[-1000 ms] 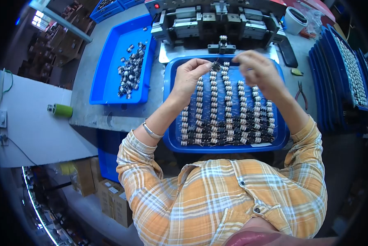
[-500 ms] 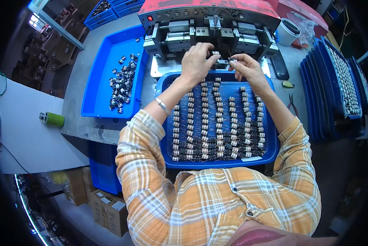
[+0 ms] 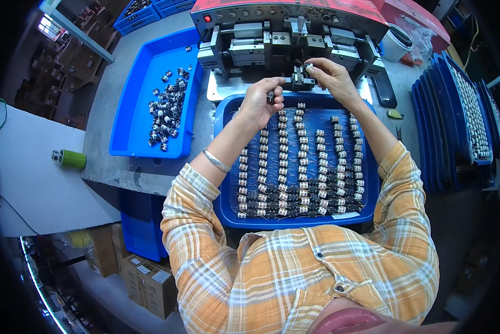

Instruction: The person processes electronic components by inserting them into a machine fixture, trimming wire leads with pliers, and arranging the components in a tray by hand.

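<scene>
My left hand [image 3: 262, 102] is at the front left of the machine's small metal fixture [image 3: 301, 79]. Its index finger points at the fixture, while the other fingers curl around a small dark coil-like part [image 3: 270, 97]. At the fixture's right, my right hand [image 3: 334, 79] pinches a small white-and-black part [image 3: 309, 67] with thumb and fingertips; its exact kind is too small to make out. Below both hands lies a blue tray [image 3: 223, 183] bearing columns of small white-and-black coil-like parts [image 3: 283, 148] with thin wire leads.
The red-topped machine [image 3: 289, 10] stands behind the fixture. A blue bin [image 3: 128, 106] with a pile of loose parts [image 3: 166, 114] is on the left. Stacked blue trays [image 3: 428, 128], a white tub [image 3: 395, 43] and pliers [image 3: 398, 132] are on the right.
My left hand has pulled back down and left from the fixture, its fingers now curled around a part. My right hand has shifted slightly up and left, to the fixture.
</scene>
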Available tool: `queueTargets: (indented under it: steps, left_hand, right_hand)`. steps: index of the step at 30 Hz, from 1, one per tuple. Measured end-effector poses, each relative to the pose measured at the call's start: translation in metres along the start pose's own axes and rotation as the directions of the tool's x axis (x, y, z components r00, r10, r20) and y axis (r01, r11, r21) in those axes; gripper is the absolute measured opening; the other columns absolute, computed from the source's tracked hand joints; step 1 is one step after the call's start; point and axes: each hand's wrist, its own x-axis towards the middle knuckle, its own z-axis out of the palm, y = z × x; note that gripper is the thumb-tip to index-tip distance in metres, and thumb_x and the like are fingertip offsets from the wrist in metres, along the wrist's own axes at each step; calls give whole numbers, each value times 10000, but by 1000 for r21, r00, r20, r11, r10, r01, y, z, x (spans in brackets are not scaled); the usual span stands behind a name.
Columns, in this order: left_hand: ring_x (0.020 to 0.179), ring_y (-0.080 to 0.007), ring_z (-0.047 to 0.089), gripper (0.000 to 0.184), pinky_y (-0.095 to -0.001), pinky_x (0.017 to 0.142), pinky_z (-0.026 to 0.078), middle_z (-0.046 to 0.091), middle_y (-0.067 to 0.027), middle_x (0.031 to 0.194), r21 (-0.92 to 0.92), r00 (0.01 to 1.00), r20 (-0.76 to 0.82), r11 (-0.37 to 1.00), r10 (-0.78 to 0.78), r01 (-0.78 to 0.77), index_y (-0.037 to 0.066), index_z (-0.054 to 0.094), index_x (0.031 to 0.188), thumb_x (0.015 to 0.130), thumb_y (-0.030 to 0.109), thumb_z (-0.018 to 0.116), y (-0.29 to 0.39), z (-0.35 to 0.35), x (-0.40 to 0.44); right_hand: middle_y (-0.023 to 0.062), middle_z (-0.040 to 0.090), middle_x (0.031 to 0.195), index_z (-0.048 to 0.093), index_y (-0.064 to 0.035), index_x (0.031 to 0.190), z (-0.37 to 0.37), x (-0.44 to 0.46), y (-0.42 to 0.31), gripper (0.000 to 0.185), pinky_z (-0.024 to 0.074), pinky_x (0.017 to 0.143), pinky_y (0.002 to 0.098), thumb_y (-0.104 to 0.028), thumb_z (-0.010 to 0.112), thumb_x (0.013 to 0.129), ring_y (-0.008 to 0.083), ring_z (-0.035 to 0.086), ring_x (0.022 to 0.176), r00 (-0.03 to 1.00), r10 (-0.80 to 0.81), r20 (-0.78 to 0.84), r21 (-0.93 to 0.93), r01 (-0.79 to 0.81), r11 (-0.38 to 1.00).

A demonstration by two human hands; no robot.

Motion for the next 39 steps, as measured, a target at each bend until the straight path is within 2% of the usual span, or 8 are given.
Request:
queueTargets:
  steps: [2,7,10,19,24,29,34,39]
  left_hand:
    - [561,-72,458,165,-190,474,384,515,-19,689,172,992,-112,984,66,-46,33,524,976,871,152,478,-4,10,-3]
    - [534,-59,444,161,-176,446,360,533,-22,712,215,986,-134,974,97,-67,41,536,976,847,136,525,-8,8,3]
    - [545,-50,418,163,-162,453,330,526,-2,713,271,975,-187,960,117,-63,41,567,938,838,169,547,-7,11,-2]
    - [495,-24,421,147,-159,414,297,529,15,670,373,957,-127,906,261,-197,48,570,929,848,169,551,-3,17,-30]
    - [502,-17,428,166,-146,416,295,533,13,679,443,958,-74,870,276,-216,41,566,926,853,190,555,3,21,-49]
    - [507,-20,423,159,-152,428,305,529,19,676,403,966,-129,902,223,-155,50,565,921,857,194,548,4,17,-45]
    - [505,-18,421,150,-153,428,305,528,23,671,444,975,-93,885,200,-139,52,569,912,856,189,547,2,21,-47]
    - [484,-16,419,139,-142,408,309,535,16,661,447,974,-94,883,207,-144,47,581,896,847,173,549,1,25,-48]
  right_hand:
    - [-14,552,723,577,-46,1059,0,1,0,287,385,498,185,-250,556,859,36,460,587,1000,-19,12,-29,19,999]
    - [-21,540,716,570,-53,1062,-8,7,-1,280,383,495,184,-247,552,862,40,454,580,996,-59,59,-131,66,989]
    - [12,559,759,576,-35,1015,-9,10,-14,245,396,527,204,-226,549,863,65,477,619,992,-89,95,-239,109,965]
    - [94,591,857,583,-28,1003,-7,23,-23,230,456,671,287,-190,557,841,196,570,766,929,-326,178,-517,370,772]
    - [98,596,912,572,-44,1019,3,24,-26,251,474,705,290,-237,529,863,208,578,819,949,-279,144,-551,311,774]
    - [90,605,885,589,-54,985,5,17,-26,252,483,704,320,-262,521,859,216,598,794,901,-421,104,-553,405,728]
    - [80,604,898,585,-55,984,0,18,-35,247,495,707,316,-257,518,860,214,601,817,897,-393,202,-590,432,682]
    - [80,605,901,584,-60,992,-2,15,-31,257,491,695,311,-272,510,867,210,599,812,900,-393,188,-581,425,694]
